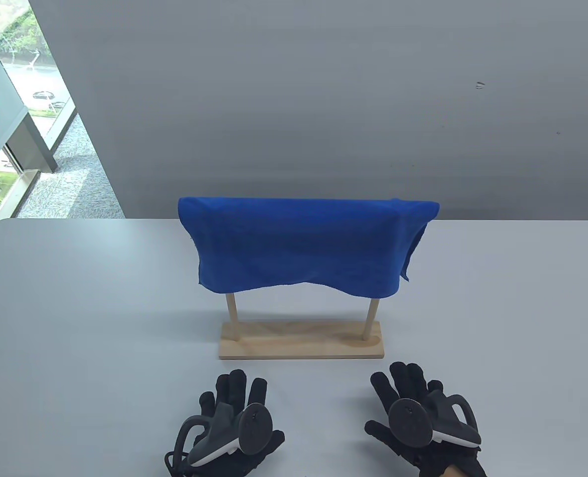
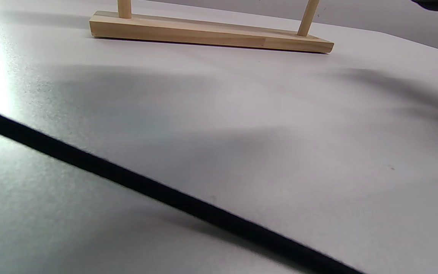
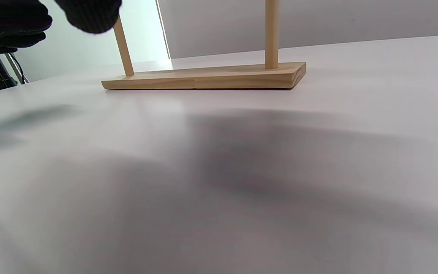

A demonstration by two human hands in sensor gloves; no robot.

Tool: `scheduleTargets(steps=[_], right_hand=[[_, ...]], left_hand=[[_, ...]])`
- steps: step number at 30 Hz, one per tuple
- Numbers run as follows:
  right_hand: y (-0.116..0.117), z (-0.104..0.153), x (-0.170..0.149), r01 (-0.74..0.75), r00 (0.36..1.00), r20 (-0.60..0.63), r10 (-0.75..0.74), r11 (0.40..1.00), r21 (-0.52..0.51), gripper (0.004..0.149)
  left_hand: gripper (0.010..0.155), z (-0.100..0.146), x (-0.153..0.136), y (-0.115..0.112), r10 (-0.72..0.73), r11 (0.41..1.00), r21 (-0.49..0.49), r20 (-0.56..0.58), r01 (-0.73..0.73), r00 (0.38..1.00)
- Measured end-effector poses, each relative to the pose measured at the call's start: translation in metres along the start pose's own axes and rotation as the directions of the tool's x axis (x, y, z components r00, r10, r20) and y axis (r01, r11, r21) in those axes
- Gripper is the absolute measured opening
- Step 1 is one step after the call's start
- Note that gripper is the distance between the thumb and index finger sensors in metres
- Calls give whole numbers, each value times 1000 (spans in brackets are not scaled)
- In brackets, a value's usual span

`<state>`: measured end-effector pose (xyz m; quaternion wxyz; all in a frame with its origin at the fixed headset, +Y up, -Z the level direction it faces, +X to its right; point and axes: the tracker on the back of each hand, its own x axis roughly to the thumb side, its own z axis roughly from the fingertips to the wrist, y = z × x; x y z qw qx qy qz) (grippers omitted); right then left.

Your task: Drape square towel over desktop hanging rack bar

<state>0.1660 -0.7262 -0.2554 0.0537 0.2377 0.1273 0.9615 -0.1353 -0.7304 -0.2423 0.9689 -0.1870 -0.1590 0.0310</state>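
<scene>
Both empty: left hand (image 1: pixel 229 422), right hand (image 1: pixel 423 415), fingers spread flat on table (image 1: pixel 75 323); ahead, towel (image 1: pixel 298 243) draped over rack (image 1: pixel 301 343).

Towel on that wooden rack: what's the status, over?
Both hands, left hand and right hand, open, holding nothing, near the table edge. Blue towel draped over the rack. Nothing in the way.

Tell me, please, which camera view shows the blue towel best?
The table view: the blue towel hangs over the rack's bar, covering it, above the wooden base. Both wrist views show only the base and lower posts; the towel lies outside their frames.
</scene>
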Motion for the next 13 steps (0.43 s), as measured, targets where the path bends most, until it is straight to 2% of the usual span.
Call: scheduleTargets(steps=[13], right_hand=[[3, -4, 0, 37, 999, 35, -38, 998, 49, 80]], left_hand=[[87, -1, -4, -3, 39, 998, -48, -22, -40, 999]])
